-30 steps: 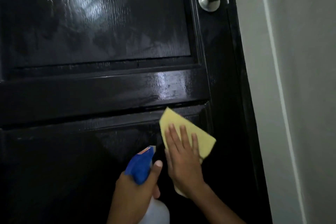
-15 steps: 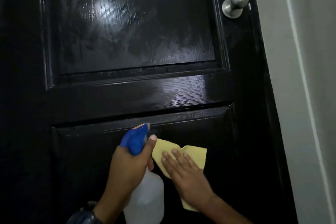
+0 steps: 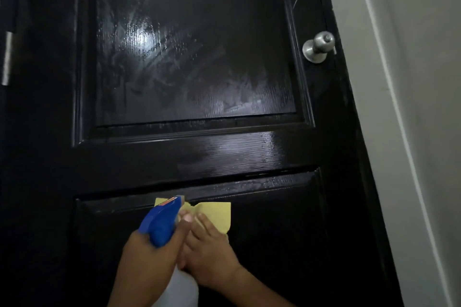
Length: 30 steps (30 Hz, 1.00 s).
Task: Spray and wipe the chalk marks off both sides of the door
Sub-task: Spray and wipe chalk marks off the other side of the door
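A glossy black panelled door [image 3: 194,152] fills the view, its upper panel streaked with wet smears. My left hand [image 3: 147,259] grips a white spray bottle [image 3: 182,289] with a blue trigger head [image 3: 162,222], nozzle toward the door. My right hand [image 3: 209,257] lies flat on a yellow cloth [image 3: 217,214], pressing it against the top of the lower panel. The bottle head covers part of the cloth. I see no clear chalk marks.
A round metal doorknob [image 3: 318,46] sticks out at the door's right edge. A metal hinge [image 3: 7,57] shows at the far left. A pale wall [image 3: 411,107] runs along the right of the door.
My right hand has slid the cloth leftward along the lower panel, behind the bottle head. My view has shifted left, so the knob sits lower and further right.
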### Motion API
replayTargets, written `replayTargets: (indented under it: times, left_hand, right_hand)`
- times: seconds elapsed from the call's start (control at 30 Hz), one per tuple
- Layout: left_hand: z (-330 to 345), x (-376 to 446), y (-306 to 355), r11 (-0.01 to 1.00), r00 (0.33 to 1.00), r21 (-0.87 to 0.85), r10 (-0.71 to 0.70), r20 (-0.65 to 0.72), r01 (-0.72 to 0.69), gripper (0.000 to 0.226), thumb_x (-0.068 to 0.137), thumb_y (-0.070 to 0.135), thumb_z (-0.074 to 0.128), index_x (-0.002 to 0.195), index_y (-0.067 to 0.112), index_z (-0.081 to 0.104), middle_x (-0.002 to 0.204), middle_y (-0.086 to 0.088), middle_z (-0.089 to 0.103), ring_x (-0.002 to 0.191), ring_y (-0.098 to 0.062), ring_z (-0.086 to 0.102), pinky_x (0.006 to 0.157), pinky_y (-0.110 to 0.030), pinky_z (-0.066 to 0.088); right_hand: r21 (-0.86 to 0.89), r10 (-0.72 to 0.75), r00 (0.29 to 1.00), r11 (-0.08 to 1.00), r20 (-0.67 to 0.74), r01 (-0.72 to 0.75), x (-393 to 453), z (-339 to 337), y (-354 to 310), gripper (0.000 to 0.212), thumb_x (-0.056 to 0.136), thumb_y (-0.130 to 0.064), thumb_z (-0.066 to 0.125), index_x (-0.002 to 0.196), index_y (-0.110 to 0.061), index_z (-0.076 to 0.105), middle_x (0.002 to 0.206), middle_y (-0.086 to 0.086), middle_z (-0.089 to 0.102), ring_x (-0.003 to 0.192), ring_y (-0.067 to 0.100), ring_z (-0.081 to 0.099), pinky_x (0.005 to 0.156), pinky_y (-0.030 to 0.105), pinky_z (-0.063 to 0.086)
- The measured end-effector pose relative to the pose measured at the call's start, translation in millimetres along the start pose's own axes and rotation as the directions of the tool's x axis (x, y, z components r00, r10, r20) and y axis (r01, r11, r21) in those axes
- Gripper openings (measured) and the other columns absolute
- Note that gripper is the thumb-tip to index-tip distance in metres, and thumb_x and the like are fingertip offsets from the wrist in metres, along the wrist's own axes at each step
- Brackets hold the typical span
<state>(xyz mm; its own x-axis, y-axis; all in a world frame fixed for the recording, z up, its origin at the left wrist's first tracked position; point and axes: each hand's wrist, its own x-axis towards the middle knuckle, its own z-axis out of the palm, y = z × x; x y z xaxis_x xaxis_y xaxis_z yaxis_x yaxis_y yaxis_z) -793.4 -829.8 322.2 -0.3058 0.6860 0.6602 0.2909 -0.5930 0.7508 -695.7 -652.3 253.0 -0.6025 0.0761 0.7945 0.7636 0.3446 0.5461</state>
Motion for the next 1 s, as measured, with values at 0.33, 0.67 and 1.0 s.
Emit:
replayTargets:
  times: [0.33, 0.67, 1.0]
  left_hand:
    - [26, 3, 6, 0.993, 0.992, -0.019, 0.121, 0.031, -0.121, 0.043, 0.057, 0.062, 0.080, 0.072, 0.023, 0.072, 0.063, 0.005, 0.069, 0.057, 0.001, 0.065, 0.061, -0.010, 0.045]
    - [140, 2, 25, 0.969, 0.987, -0.245, 0.073, 0.141, -0.036, 0.017, 0.083, 0.027, 0.077, 0.075, 0.025, 0.062, 0.047, -0.010, 0.055, 0.041, -0.015, 0.055, 0.048, -0.021, 0.048]
    - [194, 6, 34, 0.978, 0.976, -0.206, 0.086, 0.200, -0.043, 0.019, 0.087, 0.035, 0.072, 0.103, 0.027, 0.066, 0.048, -0.013, 0.061, 0.049, -0.020, 0.061, 0.056, -0.014, 0.049]
  right_hand:
    - [0.146, 0.406, 0.913, 0.907, -0.050, -0.395, -150, -31, 175, 0.054, 0.109, -0.040, 0.021, 0.160, -0.022, 0.023, 0.168, -0.006, 0.018, 0.153, 0.024, 0.018, 0.119, 0.043, 0.021]
    - [0.859, 0.923, 0.075, 0.378, -0.377, -0.344, -77, -188, 328, 0.062, 0.096, -0.067, 0.043, 0.149, -0.036, 0.044, 0.158, 0.007, 0.040, 0.145, 0.024, 0.040, 0.121, 0.051, 0.029]
    - [0.233, 0.681, 0.727, 0.724, -0.088, -0.650, -53, -64, 306, 0.058, 0.106, -0.040, 0.017, 0.161, -0.022, 0.013, 0.169, -0.006, 0.006, 0.156, 0.016, -0.005, 0.125, 0.045, 0.003]
